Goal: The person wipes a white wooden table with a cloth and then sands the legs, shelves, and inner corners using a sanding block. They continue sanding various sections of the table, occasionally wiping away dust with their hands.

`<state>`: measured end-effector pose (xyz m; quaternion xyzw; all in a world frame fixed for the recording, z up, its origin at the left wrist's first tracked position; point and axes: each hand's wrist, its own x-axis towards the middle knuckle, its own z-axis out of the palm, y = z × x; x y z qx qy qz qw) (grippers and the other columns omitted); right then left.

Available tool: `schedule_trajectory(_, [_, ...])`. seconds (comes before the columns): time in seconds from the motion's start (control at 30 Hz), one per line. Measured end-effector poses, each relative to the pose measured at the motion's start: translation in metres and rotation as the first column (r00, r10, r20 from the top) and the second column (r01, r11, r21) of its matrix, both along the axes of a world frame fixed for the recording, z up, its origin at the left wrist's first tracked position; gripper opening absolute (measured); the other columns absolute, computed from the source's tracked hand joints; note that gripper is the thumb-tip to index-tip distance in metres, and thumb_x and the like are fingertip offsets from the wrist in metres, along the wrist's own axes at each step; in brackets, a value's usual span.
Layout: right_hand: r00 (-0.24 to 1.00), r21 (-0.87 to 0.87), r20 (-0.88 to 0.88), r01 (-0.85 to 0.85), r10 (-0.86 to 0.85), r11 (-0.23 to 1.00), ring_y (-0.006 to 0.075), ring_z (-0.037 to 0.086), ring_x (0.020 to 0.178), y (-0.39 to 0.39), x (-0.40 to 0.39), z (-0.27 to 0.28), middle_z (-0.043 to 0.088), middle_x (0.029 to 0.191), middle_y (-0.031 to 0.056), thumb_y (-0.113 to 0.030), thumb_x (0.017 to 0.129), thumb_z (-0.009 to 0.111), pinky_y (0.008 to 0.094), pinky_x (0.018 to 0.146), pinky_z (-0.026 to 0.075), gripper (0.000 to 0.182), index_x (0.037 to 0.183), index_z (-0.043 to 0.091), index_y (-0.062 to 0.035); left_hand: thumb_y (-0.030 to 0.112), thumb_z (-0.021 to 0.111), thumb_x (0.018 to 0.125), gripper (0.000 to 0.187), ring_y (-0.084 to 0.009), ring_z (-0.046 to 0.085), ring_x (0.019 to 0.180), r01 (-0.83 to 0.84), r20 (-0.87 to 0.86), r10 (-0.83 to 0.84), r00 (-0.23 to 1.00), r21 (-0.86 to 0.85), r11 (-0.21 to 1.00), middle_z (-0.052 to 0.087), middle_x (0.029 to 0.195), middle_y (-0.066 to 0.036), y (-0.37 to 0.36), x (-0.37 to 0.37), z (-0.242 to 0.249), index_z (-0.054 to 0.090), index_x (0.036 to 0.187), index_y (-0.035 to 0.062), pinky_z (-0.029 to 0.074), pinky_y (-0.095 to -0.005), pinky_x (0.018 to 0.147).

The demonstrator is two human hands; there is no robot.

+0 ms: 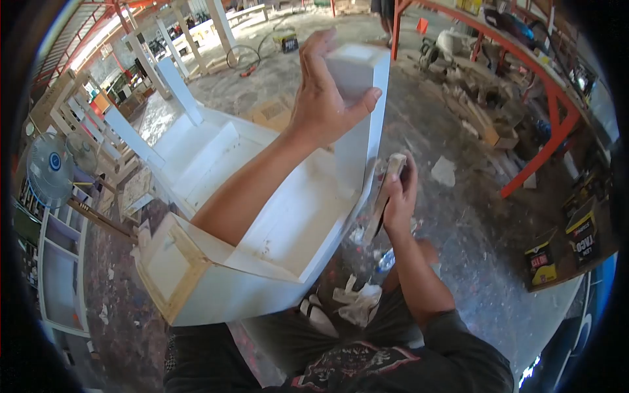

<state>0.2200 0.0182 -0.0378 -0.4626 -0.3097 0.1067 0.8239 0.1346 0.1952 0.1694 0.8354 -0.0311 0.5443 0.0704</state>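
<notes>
A large white wooden piece (249, 291), shaped like an open box with upright posts, stands before me. My left hand (324, 105) reaches across it and grips the top of its tall post (359, 72), thumb on the near side and fingers on the far side. My right hand (401, 200) is closed around a narrow, flat block (380, 206) with a pale edge, held upright just right of the post's lower part. Whether the block touches the white piece I cannot tell. Bare brownish wood (190, 275) shows at the piece's near left corner.
A fan (49, 169) stands at the left beside a pale frame (62, 262). An orange-legged table (557, 124) is at the right, with wood scraps beneath. Dark cans (540, 264) sit at the lower right. Crumpled plastic (360, 303) lies near my legs. Cardboard (272, 114) lies behind the white piece.
</notes>
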Motion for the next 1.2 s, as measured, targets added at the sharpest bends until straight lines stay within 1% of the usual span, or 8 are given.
schedule_trajectory(0.03, [0.999, 0.051, 0.041, 0.022, -0.024, 0.998, 0.0257, 0.049, 0.139, 0.004, -0.007, 0.026, 0.051, 0.147, 0.0179, -0.016, 0.096, 0.071, 0.0408, 0.121, 0.035, 0.082, 0.164, 0.03, 0.0009, 0.045, 0.088, 0.086, 0.107, -0.0374, 0.043, 0.143, 0.095, 0.027, -0.092, 0.995, -0.142, 0.985, 0.035, 0.157, -0.026, -0.002, 0.003, 0.01, 0.024, 0.16, 0.0015, 0.039, -0.0476, 0.119])
schedule_trajectory(0.2, [0.759, 0.223, 0.521, 0.322, -0.392, 0.92, 0.0283, 0.052, 0.133, 0.042, -0.008, 0.154, 0.051, 0.145, 0.0176, -0.027, 0.088, 0.083, 0.0409, 0.114, 0.041, 0.091, 0.161, 0.035, -0.0006, 0.048, 0.075, 0.098, 0.066, -0.0228, 0.063, 0.12, 0.244, -0.081, -0.337, 0.938, -0.537, 0.807, 0.065, 0.131, -0.016, 0.009, 0.011, 0.035, 0.058, 0.14, -0.0001, 0.049, -0.0372, 0.108])
schedule_trajectory(0.3, [0.595, 0.225, 0.644, 0.454, -0.481, 0.862, 0.0304, 0.052, 0.134, 0.053, -0.007, 0.19, 0.051, 0.144, 0.0199, -0.026, 0.088, 0.083, 0.0408, 0.116, 0.041, 0.092, 0.161, 0.033, 0.0007, 0.036, 0.05, 0.113, 0.042, -0.0209, 0.06, 0.129, 0.496, 0.192, -0.651, 0.734, -0.807, 0.321, 0.066, 0.137, -0.012, 0.018, 0.012, 0.023, 0.067, 0.129, 0.0012, 0.048, -0.037, 0.112])
schedule_trajectory(0.53, [0.625, 0.173, 0.636, 0.457, -0.453, 0.873, 0.0322, 0.055, 0.125, 0.062, 0.008, 0.033, 0.051, 0.137, 0.0207, -0.032, 0.081, 0.084, 0.0431, 0.111, 0.044, 0.104, 0.16, 0.027, 0.0028, 0.028, 0.048, 0.111, 0.032, -0.0109, 0.059, 0.108, 0.521, 0.226, -0.584, 0.78, -0.751, 0.406, 0.068, 0.115, -0.002, 0.02, 0.024, 0.016, 0.07, 0.123, 0.0083, 0.046, -0.0265, 0.099])
schedule_trajectory(0.8, [0.526, 0.294, 0.648, 0.495, -0.551, 0.818, 0.0329, 0.065, 0.106, 0.064, 0.001, 0.214, 0.061, 0.122, 0.0222, -0.028, 0.086, 0.085, 0.0382, 0.098, 0.052, 0.087, 0.153, 0.038, 0.002, 0.03, 0.051, 0.11, 0.031, -0.0098, 0.056, 0.101, 0.526, 0.334, -0.555, 0.762, -0.819, 0.23, 0.065, 0.108, 0.0, 0.008, 0.015, 0.019, 0.07, 0.121, 0.0095, 0.046, -0.0262, 0.091])
schedule_trajectory(1.0, [0.574, 0.223, 0.637, 0.503, -0.515, 0.835, 0.0412, 0.066, 0.111, 0.063, 0.016, 0.047, 0.061, 0.128, 0.0245, -0.034, 0.075, 0.091, 0.0453, 0.1, 0.054, 0.101, 0.154, 0.039, 0.0015, 0.025, 0.045, 0.111, 0.032, -0.0178, 0.061, 0.118, 0.431, 0.209, -0.594, 0.777, -0.864, 0.261, 0.064, 0.133, -0.008, 0.017, 0.017, 0.02, 0.065, 0.128, 0.0063, 0.049, -0.033, 0.106])
schedule_trajectory(1.13, [0.661, 0.129, 0.643, 0.406, -0.388, 0.905, 0.034, 0.062, 0.121, 0.056, 0.015, 0.079, 0.057, 0.135, 0.0208, -0.031, 0.082, 0.088, 0.0435, 0.107, 0.05, 0.1, 0.159, 0.031, -0.0004, 0.033, 0.053, 0.11, 0.029, -0.0066, 0.058, 0.091, 0.433, 0.193, -0.483, 0.854, -0.779, 0.454, 0.065, 0.105, 0.0, 0.016, 0.023, 0.014, 0.071, 0.119, 0.0117, 0.048, -0.023, 0.081])
schedule_trajectory(1.2, [0.562, 0.196, 0.662, 0.509, -0.496, 0.838, 0.0379, 0.064, 0.12, 0.059, 0.007, 0.179, 0.059, 0.135, 0.0243, -0.032, 0.082, 0.089, 0.0434, 0.105, 0.052, 0.098, 0.158, 0.035, -0.0007, 0.032, 0.052, 0.111, 0.029, -0.0068, 0.057, 0.092, 0.472, 0.259, -0.517, 0.816, -0.815, 0.336, 0.065, 0.105, 0.001, 0.016, 0.019, 0.017, 0.071, 0.119, 0.0116, 0.047, -0.0232, 0.081])
